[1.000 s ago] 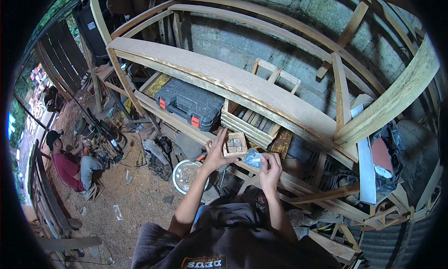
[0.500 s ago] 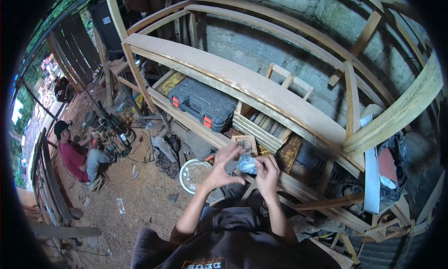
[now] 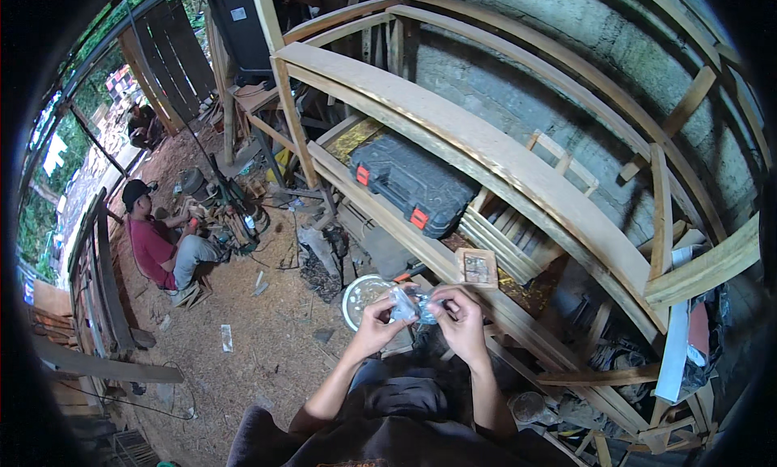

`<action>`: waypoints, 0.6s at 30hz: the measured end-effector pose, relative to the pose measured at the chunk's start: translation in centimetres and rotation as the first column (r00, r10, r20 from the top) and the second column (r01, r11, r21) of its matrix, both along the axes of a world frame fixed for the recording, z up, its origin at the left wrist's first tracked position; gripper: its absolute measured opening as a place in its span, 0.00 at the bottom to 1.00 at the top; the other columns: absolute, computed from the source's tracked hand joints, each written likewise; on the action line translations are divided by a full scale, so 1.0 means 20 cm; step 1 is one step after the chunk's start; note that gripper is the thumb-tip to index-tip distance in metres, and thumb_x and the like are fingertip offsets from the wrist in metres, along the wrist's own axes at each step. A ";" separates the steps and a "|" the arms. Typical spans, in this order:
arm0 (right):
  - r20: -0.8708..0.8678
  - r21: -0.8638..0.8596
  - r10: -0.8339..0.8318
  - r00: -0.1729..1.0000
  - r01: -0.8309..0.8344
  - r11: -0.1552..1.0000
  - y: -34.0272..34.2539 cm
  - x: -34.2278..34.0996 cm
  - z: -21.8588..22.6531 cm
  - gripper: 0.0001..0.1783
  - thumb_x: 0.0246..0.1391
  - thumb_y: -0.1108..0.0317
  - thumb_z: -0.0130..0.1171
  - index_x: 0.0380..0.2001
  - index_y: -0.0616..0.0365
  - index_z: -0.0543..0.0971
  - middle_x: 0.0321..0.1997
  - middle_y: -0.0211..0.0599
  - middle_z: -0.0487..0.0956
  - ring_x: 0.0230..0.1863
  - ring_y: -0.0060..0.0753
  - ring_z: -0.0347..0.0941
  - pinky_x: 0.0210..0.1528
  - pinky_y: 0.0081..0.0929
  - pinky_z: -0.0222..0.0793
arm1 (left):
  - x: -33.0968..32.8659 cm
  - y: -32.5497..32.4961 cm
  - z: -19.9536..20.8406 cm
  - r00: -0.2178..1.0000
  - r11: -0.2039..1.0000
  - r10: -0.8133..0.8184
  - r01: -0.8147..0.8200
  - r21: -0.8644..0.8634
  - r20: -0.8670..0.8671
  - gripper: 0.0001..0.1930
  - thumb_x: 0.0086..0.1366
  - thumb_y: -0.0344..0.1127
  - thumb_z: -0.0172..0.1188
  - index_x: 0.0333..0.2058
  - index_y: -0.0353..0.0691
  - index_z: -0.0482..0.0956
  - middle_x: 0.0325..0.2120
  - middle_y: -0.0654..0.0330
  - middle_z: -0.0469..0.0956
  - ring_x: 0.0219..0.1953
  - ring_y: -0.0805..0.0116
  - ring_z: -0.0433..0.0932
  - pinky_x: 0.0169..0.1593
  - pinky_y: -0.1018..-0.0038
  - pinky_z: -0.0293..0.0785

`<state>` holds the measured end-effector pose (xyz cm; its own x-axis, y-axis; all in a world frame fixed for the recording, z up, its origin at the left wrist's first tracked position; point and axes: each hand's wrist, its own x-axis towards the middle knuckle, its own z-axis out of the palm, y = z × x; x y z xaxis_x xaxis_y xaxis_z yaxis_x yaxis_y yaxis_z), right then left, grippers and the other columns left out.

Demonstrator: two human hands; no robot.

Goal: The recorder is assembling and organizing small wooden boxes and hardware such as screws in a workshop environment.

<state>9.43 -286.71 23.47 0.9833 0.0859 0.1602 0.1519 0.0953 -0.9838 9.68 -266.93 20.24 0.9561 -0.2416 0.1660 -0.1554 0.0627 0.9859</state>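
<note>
A small, crumpled clear plastic bag [image 3: 402, 304] is held in front of my body between both hands. My left hand [image 3: 377, 324] pinches one side of it, thumb and fingers closed. On the other side, my right hand [image 3: 460, 320] grips the bag with bent fingers. What the bag contains is too small to make out. Just beyond my hands, a small square wooden frame [image 3: 476, 267] lies on the lower shelf rail. Below and behind my left hand is a round white lid or basin [image 3: 354, 299] on the ground, partly covered.
A black tool case with orange latches [image 3: 414, 184] lies on the lower level of a wooden rack, under a long plank shelf [image 3: 469, 135]. At left, a person in a red shirt [image 3: 154, 244] sits on the sawdust-strewn ground beside tools. A curved timber [image 3: 704, 265] juts out at right.
My left hand, spread open before, has closed on the bag, so both hands now hold it. The view has turned left, shifting the rack rightward and uncovering the small wooden frame.
</note>
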 end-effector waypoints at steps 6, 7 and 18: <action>-0.064 -0.093 -0.127 0.990 0.121 0.988 0.28 -0.02 0.10 0.16 0.62 0.70 0.67 0.50 0.64 0.78 0.50 0.38 0.77 0.48 0.26 0.76 0.47 0.23 0.74 | 0.00 0.25 0.08 1.000 0.999 0.015 -0.014 -0.034 0.013 0.12 0.70 0.22 0.52 0.48 0.27 0.80 0.61 0.50 0.75 0.58 0.67 0.74 0.59 0.70 0.72; 0.029 -0.114 -0.144 0.989 0.146 0.983 0.33 -0.03 0.14 0.19 0.60 0.68 0.69 0.51 0.62 0.78 0.52 0.40 0.77 0.48 0.29 0.77 0.44 0.24 0.75 | 0.01 0.29 0.09 1.000 0.999 0.013 -0.012 -0.037 0.018 0.12 0.70 0.22 0.52 0.48 0.27 0.80 0.61 0.50 0.75 0.58 0.67 0.74 0.59 0.70 0.72; 0.086 -0.090 -0.206 0.975 0.214 0.973 0.58 -0.07 0.01 0.08 0.66 0.75 0.60 0.43 0.71 0.77 0.47 0.40 0.78 0.42 0.22 0.78 0.39 0.22 0.79 | 0.07 0.52 0.13 0.993 0.992 0.000 -0.014 0.122 0.117 0.17 0.77 0.37 0.52 0.57 0.32 0.74 0.40 0.54 0.83 0.42 0.69 0.78 0.50 0.69 0.74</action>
